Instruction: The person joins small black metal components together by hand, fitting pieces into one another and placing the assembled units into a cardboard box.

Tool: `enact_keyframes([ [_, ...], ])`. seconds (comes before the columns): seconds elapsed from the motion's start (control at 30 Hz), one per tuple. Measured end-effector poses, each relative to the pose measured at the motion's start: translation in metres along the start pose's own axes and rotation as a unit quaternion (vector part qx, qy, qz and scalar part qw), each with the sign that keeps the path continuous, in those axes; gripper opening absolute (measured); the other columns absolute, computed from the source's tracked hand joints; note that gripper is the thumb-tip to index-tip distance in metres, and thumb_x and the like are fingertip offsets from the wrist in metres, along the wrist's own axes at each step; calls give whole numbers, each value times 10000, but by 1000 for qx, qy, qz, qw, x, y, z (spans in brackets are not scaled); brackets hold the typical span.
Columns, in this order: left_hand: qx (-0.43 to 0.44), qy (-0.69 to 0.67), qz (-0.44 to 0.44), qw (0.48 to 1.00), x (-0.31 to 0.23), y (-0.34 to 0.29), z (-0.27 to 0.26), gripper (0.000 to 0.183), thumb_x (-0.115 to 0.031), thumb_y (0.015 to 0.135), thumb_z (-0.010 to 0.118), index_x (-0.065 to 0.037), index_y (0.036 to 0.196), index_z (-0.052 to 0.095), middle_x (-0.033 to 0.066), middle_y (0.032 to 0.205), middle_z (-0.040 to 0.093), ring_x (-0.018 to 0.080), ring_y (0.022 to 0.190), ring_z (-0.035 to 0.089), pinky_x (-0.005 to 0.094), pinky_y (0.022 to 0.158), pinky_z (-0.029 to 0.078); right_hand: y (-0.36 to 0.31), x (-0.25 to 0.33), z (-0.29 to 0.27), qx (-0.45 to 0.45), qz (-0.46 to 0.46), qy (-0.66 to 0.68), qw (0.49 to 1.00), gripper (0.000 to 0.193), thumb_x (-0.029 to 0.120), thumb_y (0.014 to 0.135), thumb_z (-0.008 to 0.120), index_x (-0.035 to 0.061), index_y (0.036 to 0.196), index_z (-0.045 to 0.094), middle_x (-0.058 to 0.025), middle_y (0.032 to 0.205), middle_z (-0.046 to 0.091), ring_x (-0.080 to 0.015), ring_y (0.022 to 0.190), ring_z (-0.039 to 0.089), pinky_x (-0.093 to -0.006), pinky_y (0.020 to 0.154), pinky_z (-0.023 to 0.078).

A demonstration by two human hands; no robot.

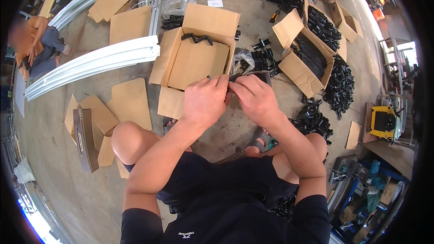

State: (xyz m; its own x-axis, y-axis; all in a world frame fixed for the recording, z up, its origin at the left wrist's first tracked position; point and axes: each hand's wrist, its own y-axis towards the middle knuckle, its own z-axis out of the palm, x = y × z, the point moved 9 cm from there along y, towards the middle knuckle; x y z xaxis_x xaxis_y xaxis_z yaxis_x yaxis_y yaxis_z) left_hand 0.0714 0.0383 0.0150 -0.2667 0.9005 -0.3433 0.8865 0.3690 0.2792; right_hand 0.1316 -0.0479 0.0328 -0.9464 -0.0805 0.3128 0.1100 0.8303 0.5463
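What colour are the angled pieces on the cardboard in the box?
The angled pieces are black; head view.

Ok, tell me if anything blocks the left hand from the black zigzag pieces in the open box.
Nothing visible: only flat cardboard lies between the left hand and the black zigzag pieces; the box stands open.

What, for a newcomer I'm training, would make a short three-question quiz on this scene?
1. True or false: the left hand and right hand are held far apart.
2. Fill in: the long rails on the left side are ____ in colour.
3. Which lies inside the open box by the left hand? A) a sandal B) black angled parts C) a coil of cable

Key: 1. False, they are close together. 2. White. 3. B.
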Motion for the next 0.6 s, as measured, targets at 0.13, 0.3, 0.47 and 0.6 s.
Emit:
enact_keyframes([
  [0.13,23,15,-9,1000,3,1,6,330,-204,718,792,-91,999,659,29,834,703,217,698,666,350,621,540,3,1,6,33,10,-21,999,339,41,691,663,23,1029,662,-85,1004,605,-259,866,619,-364,723,542],
  [0.3,20,-26,-53,998,14,3,5,291,-240,744,798,-85,966,690,54,794,706,249,698,682,380,616,542,15,-15,-6,7,79,3,997,401,97,730,755,41,1118,673,-107,1024,615,-277,887,621,-365,749,538],
  [0.47,50,-192,-123,972,30,6,-1,310,-224,802,797,-61,1055,722,85,800,723,165,695,695,322,620,537,-5,-72,6,65,314,362,876,497,53,825,780,38,1295,621,-69,1089,646,-153,981,648,-292,830,529],
  [0.6,146,-402,-205,881,35,-1,19,284,-116,852,763,-8,1109,710,46,851,731,72,742,650,247,654,519,-25,-71,42,68,336,621,705,460,16,906,720,-40,1337,568,-71,1149,666,-112,1031,634,-279,902,536],
])
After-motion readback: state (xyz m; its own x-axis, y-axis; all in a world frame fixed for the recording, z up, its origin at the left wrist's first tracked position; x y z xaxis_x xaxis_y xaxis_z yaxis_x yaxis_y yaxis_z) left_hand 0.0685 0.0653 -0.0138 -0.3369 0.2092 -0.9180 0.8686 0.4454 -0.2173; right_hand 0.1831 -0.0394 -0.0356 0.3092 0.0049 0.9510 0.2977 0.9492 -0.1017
